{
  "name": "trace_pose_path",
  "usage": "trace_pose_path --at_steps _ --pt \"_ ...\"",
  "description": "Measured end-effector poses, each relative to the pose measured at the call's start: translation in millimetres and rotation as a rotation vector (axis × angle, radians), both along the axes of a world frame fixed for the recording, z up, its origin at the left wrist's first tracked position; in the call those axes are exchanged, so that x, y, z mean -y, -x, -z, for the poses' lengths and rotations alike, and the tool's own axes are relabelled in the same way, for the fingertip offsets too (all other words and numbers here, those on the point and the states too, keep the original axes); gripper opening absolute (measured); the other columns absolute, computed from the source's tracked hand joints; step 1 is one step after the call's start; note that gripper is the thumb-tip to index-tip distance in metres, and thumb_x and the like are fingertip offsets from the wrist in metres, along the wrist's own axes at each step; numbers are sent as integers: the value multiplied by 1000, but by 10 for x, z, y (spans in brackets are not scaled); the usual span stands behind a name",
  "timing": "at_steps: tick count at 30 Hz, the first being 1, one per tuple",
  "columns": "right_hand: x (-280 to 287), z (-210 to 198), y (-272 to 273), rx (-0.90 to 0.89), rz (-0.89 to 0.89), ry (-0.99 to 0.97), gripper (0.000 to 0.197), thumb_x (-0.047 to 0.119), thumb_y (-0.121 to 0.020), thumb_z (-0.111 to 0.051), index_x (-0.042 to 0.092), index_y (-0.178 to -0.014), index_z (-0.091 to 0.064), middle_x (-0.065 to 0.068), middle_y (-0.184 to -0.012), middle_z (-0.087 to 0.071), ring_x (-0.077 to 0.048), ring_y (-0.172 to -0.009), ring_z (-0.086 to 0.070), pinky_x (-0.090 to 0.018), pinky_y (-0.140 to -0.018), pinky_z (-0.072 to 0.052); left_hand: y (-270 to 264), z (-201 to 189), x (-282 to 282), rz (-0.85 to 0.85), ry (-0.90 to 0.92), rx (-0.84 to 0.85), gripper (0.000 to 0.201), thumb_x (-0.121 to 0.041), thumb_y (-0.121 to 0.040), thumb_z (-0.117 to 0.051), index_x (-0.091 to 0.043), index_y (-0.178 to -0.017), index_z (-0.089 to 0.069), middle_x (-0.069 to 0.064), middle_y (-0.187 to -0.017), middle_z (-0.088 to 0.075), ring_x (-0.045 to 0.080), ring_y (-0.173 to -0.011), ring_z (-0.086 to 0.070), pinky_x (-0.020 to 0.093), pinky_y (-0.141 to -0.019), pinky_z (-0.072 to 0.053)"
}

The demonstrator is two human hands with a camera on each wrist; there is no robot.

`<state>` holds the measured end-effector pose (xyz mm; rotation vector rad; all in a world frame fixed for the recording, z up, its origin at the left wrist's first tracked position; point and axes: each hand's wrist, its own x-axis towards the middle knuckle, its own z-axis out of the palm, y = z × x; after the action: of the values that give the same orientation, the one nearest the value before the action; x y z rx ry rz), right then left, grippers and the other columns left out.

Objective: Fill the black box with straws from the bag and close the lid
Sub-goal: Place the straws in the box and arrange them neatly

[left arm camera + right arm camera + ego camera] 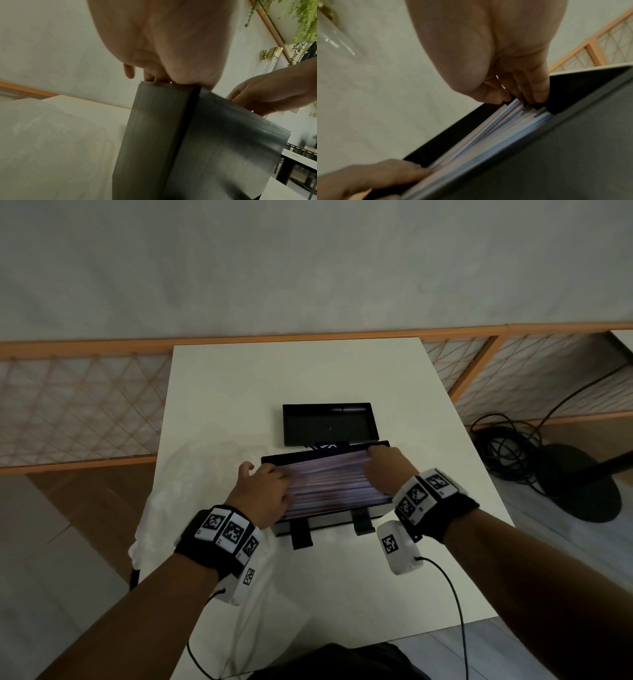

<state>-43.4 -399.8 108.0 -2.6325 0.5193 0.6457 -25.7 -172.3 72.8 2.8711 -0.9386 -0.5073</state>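
The black box [329, 521] stands on the white table [308, 378], packed with pale pink and blue straws [329, 481] lying lengthwise. My left hand [274, 484] presses the straws' left end, fingers reaching over the box's left wall [154, 135]. My right hand [380, 467] touches the right end, with its fingers [539, 93] pointing down onto the straw tips [488, 135]. The black lid [329, 426] lies hollow side up just behind the box. Left of the box, the clear plastic bag [191, 474] lies crumpled.
Two black latch tabs [301, 535] hang from the box's front wall. A blue-and-white label [329, 445] sticks up between box and lid. On the floor to the right are coiled cables [503, 446] and a round black stand base [582, 484]. An orange lattice screen [85, 405] runs behind.
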Motion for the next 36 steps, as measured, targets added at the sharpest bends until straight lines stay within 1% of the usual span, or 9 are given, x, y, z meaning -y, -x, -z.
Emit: trace_pose_path --at_steps 2,4,7,11,18,23,26,30,36 --pt "-4 32 24 -2 -40 47 19 5 -89 -39 5 -74 -49 -13 -87 -57 -32 -88 -57 -31 -68 -41 15 -35 23 13 1 -53 43 -37 -98 -33 -31 -140 -34 -12 -145 -41 12 -135 -30 47 -111 -7" --pt "-23 27 64 64 -114 122 14 6 -89 -40 4 -93 -53 -15 -101 -57 -34 -97 -56 -33 -74 -43 22 -61 24 0 52 -61 45 -35 -98 -33 -31 -143 -29 -11 -148 -37 13 -135 -33 46 -112 -5" --pt "-92 86 128 104 -398 245 45 9 -87 -43 16 -131 -42 -18 -129 -48 -35 -117 -47 -42 -90 -44 0 -71 -13 -55 120 -20 46 -28 -96 -38 -28 -142 -32 -5 -144 -41 14 -128 -42 44 -112 -8" --pt "-32 172 160 54 -591 240 57 32 -89 -52 30 -141 -29 -7 -150 -29 -32 -135 -32 -50 -104 -37 -38 -80 -35 5 46 -76 35 -33 -89 -50 -30 -125 -51 -8 -126 -55 14 -121 -45 44 -112 -9" --pt "54 146 29 53 -636 289 56 40 -85 -60 27 -136 -40 -6 -133 -45 -30 -120 -49 -41 -93 -44 -57 -58 44 -17 -1 -6 42 -32 -81 -61 -30 -121 -51 -7 -123 -55 17 -113 -52 45 -108 -14" --pt "155 54 19 125 -620 277 53 36 -85 -59 27 -134 -41 -4 -130 -48 -27 -120 -47 -40 -98 -38 -62 -70 -57 -59 334 -59 42 -37 -78 -64 -25 -118 -57 -1 -112 -60 20 -99 -59 35 -98 -36" --pt "129 53 25 153 -661 169 59 34 -81 -64 29 -136 -41 -2 -132 -46 -24 -121 -45 -41 -101 -38 -88 -136 -119 -60 255 37 24 -36 -85 -53 -28 -105 -64 -9 -106 -63 13 -104 -53 35 -97 -21" --pt "17 176 73 42 -635 58 45 21 -85 -59 24 -129 -50 -7 -126 -50 -29 -116 -50 -43 -94 -46 -79 -138 -54 21 50 43 18 -23 -89 -51 -26 -98 -67 -9 -102 -64 16 -109 -46 37 -94 -20" --pt "93 80 6 149 -608 69 52 34 -81 -61 30 -130 -47 0 -130 -49 -24 -121 -47 -40 -100 -40 -47 -190 72 -52 240 68 22 -21 -83 -39 -18 -100 -54 -2 -101 -58 20 -94 -53 35 -96 -24"
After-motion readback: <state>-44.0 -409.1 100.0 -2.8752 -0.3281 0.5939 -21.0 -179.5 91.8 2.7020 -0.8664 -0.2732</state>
